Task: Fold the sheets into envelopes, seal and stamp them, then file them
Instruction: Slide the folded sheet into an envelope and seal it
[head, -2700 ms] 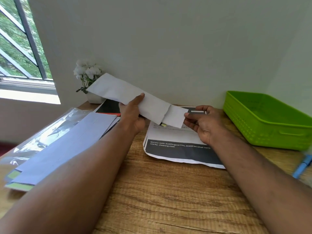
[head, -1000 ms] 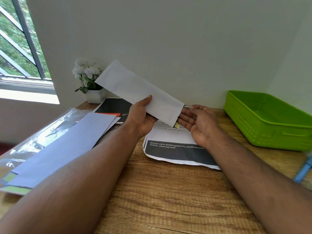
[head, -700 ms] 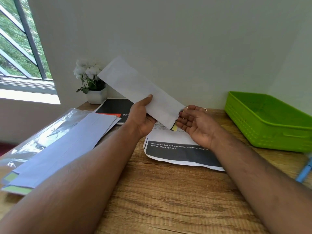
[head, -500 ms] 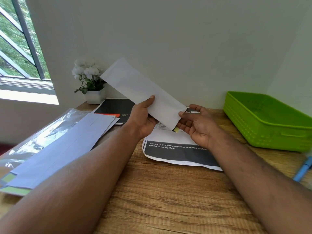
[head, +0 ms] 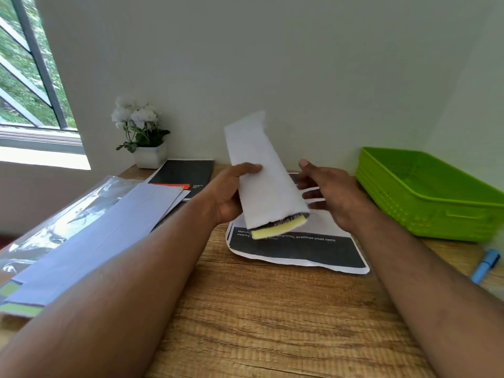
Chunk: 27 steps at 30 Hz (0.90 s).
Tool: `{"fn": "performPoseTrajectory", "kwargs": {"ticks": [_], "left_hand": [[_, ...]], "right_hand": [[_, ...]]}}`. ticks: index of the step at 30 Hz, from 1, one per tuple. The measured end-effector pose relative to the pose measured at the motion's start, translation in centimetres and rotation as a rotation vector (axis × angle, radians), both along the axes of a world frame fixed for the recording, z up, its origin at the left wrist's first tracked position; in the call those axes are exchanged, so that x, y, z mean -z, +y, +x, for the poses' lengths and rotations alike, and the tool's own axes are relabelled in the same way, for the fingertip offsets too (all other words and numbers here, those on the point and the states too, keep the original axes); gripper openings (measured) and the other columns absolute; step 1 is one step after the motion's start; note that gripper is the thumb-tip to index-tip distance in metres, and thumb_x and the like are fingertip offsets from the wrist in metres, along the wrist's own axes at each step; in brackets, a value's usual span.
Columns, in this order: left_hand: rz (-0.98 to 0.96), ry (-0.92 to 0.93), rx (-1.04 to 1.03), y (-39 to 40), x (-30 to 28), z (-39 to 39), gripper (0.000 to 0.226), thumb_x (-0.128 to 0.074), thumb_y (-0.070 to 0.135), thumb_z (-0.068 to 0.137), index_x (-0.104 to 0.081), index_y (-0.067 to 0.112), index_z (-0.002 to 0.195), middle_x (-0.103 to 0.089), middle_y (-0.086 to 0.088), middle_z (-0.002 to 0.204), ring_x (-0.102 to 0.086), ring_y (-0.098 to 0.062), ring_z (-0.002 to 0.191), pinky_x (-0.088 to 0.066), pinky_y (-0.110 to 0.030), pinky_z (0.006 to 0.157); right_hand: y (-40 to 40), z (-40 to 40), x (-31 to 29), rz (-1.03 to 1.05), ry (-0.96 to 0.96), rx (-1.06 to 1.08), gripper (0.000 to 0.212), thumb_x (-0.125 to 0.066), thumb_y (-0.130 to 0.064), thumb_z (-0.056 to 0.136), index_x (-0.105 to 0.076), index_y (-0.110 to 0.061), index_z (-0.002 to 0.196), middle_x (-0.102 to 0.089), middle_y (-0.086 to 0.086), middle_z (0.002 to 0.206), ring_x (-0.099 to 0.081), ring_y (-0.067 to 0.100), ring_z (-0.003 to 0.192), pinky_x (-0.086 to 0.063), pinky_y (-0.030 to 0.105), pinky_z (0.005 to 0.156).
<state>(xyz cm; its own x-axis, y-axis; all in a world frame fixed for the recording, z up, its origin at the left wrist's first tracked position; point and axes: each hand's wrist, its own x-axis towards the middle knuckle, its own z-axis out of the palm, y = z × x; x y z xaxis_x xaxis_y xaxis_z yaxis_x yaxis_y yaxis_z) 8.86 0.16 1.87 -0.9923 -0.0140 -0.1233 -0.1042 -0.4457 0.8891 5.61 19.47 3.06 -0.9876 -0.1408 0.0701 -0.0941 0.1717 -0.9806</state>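
Observation:
A long white envelope (head: 261,175) is raised above the desk, standing steeply with its open end toward me, where a yellow strip (head: 278,231) and dark paper show in the mouth. My left hand (head: 231,193) grips its left edge, thumb on the front. Just to the envelope's right, my right hand (head: 327,193) hovers with fingers spread and relaxed; it holds nothing. Under both hands a printed sheet (head: 297,249) with a black band lies flat. A stack of white envelopes (head: 101,230) lies at the left on a clear plastic sleeve (head: 54,222).
A green plastic basket (head: 433,192) stands at the right on the wooden desk (head: 272,323). A blue pen (head: 485,266) lies near the right edge. A black booklet (head: 185,173) and a potted white flower (head: 141,132) sit at the back by the wall.
The envelope has swung from slanting leftward to nearly upright, open end toward me. My right hand has let go of its end and drawn aside.

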Motion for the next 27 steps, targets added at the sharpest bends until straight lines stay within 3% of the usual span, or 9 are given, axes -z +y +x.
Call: {"fn": "performPoseTrajectory", "kwargs": {"ticks": [2,4,8,11,14,16,20,23,27], "left_hand": [[-0.11,-0.027,0.072,0.5,0.1,0.3,0.023,-0.063,0.013,0.089,-0.061,0.01,0.111,-0.073,-0.012,0.096,-0.07,-0.028,0.089,-0.056,-0.041,0.076],[-0.161,-0.043,0.119,0.9,0.3,0.4,0.022,-0.063,0.016,0.089,-0.062,0.01,0.111,-0.074,-0.01,0.093,-0.071,-0.025,0.085,-0.057,-0.039,0.074],[-0.179,-0.059,0.103,0.8,0.5,-0.1,0.044,-0.066,0.038,0.087,-0.063,0.007,0.118,-0.074,-0.013,0.1,-0.072,-0.029,0.084,-0.058,-0.04,0.071],[-0.226,-0.043,0.077,0.7,0.8,-0.3,0.056,-0.072,0.035,0.082,-0.059,0.003,0.126,-0.071,-0.017,0.109,-0.071,-0.032,0.092,-0.058,-0.043,0.071],[-0.268,-0.046,0.069,0.7,0.7,-0.3,0.046,-0.072,0.028,0.084,-0.061,0.0,0.119,-0.073,-0.016,0.099,-0.073,-0.028,0.079,-0.058,-0.039,0.06],[-0.332,-0.054,0.096,0.8,0.5,-0.2,0.041,-0.072,0.025,0.085,-0.062,0.001,0.116,-0.074,-0.013,0.091,-0.073,-0.025,0.071,-0.058,-0.036,0.055],[-0.424,-0.056,0.227,1.1,0.1,0.0,0.027,-0.068,0.022,0.089,-0.063,0.008,0.111,-0.075,-0.008,0.083,-0.073,-0.022,0.071,-0.059,-0.035,0.058],[-0.478,-0.07,0.281,1.0,-0.1,0.1,0.016,-0.066,0.018,0.089,-0.063,0.018,0.105,-0.075,-0.006,0.078,-0.072,-0.021,0.069,-0.059,-0.034,0.058],[-0.501,-0.067,0.336,1.0,-0.1,0.1,0.028,-0.066,0.01,0.088,-0.061,0.02,0.114,-0.075,-0.009,0.09,-0.073,-0.025,0.075,-0.06,-0.039,0.063]], "right_hand": [[-0.4,0.5,0.2,-0.028,-0.144,-0.127,0.042,-0.065,-0.053,0.082,-0.072,-0.014,0.097,-0.073,0.003,0.083,-0.066,0.019,0.075,-0.053,0.033,0.073],[-0.7,0.8,0.6,-0.084,-0.168,-0.153,0.034,-0.069,-0.047,0.081,-0.071,-0.016,0.095,-0.074,0.002,0.084,-0.068,0.018,0.074,-0.053,0.033,0.071],[-0.9,0.7,0.9,-0.109,-0.144,-0.156,0.017,-0.072,-0.037,0.081,-0.069,-0.02,0.081,-0.068,0.003,0.08,-0.061,0.017,0.068,-0.046,0.028,0.062],[-1.1,0.4,1.0,-0.172,-0.202,-0.165,0.02,-0.071,-0.04,0.081,-0.068,-0.021,0.087,-0.07,0.003,0.083,-0.064,0.02,0.075,-0.051,0.037,0.077],[-1.2,0.3,1.1,-0.2,-0.244,-0.171,0.025,-0.071,-0.043,0.08,-0.068,-0.022,0.093,-0.07,0.005,0.087,-0.065,0.023,0.081,-0.051,0.04,0.084],[-1.2,0.2,1.1,-0.235,-0.264,-0.143,0.033,-0.071,-0.048,0.078,-0.067,-0.02,0.096,-0.071,0.005,0.091,-0.066,0.023,0.084,-0.052,0.037,0.08],[-1.5,-0.1,1.1,-0.337,-0.308,-0.046,0.048,-0.071,-0.053,0.076,-0.064,-0.02,0.11,-0.072,0.005,0.103,-0.07,0.022,0.088,-0.056,0.031,0.065],[-1.2,-0.6,1.3,-0.408,-0.315,0.045,0.041,-0.071,-0.049,0.079,-0.064,-0.02,0.107,-0.072,0.003,0.097,-0.07,0.018,0.078,-0.056,0.028,0.063],[-0.2,-1.8,1.9,-0.421,-0.313,0.116,0.017,-0.069,-0.019,0.086,-0.062,-0.015,0.101,-0.069,0.005,0.092,-0.067,0.018,0.074,-0.054,0.025,0.051]]}}
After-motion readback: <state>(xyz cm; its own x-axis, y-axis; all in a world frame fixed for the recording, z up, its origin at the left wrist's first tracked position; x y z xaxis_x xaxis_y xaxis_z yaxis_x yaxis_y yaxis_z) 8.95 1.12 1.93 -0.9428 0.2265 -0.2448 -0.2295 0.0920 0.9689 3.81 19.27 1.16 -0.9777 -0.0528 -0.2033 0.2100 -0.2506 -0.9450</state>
